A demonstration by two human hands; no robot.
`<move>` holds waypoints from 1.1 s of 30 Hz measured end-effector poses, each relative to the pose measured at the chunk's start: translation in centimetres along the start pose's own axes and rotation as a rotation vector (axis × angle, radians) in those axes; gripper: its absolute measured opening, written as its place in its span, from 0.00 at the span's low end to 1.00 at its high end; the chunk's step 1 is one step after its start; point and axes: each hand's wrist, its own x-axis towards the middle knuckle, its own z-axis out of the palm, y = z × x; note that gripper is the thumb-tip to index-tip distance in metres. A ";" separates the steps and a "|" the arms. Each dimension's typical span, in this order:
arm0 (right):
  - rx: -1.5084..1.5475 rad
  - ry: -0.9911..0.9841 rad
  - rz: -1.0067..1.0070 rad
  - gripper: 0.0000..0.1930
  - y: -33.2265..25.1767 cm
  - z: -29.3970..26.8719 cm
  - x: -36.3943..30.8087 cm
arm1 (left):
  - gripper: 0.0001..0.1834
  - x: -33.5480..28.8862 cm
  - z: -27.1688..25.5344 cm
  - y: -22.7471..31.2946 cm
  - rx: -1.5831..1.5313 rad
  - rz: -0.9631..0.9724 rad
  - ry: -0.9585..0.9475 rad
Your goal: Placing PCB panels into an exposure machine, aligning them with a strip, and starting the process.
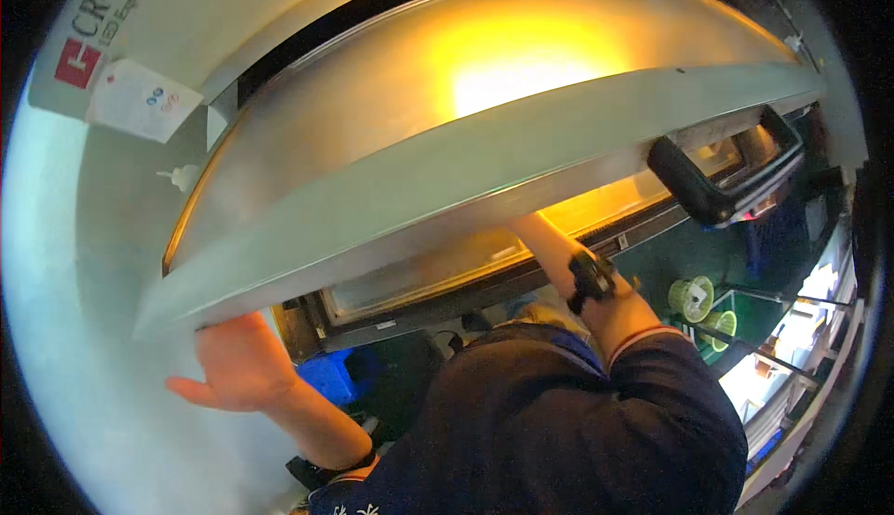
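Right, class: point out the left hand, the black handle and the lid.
Left hand (240, 366): head view, middle of the hand.
Black handle (692, 185): head view, its left side.
Lid (484, 156): head view, pale front face.

- The metal lid (475, 142) is washed by yellow light, blown out to white glare on its top.
- The dark shirt (559, 422) is left in dim, grainy shadow.
- Straight edges are bowed by the lens; corners are blackened.
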 end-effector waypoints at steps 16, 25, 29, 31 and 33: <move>0.234 0.069 0.438 0.14 6.7 3.7 7.7 | 0.34 8.1 -2.1 3.0 -0.111 -0.217 -0.618; 0.540 0.007 0.717 0.13 8.4 3.5 1.9 | 0.31 6.4 0.0 -2.6 -0.201 -0.081 -0.685; 0.678 0.038 0.757 0.18 5.7 4.7 -5.4 | 0.30 7.4 -3.3 -4.6 -0.141 0.033 -0.818; 0.747 0.220 0.673 0.17 4.7 5.7 -9.9 | 0.30 7.9 -4.6 -5.4 -0.151 0.056 -0.859; 0.838 0.453 0.838 0.17 3.4 7.0 -15.1 | 0.30 8.3 -5.1 -6.3 -0.132 0.032 -0.863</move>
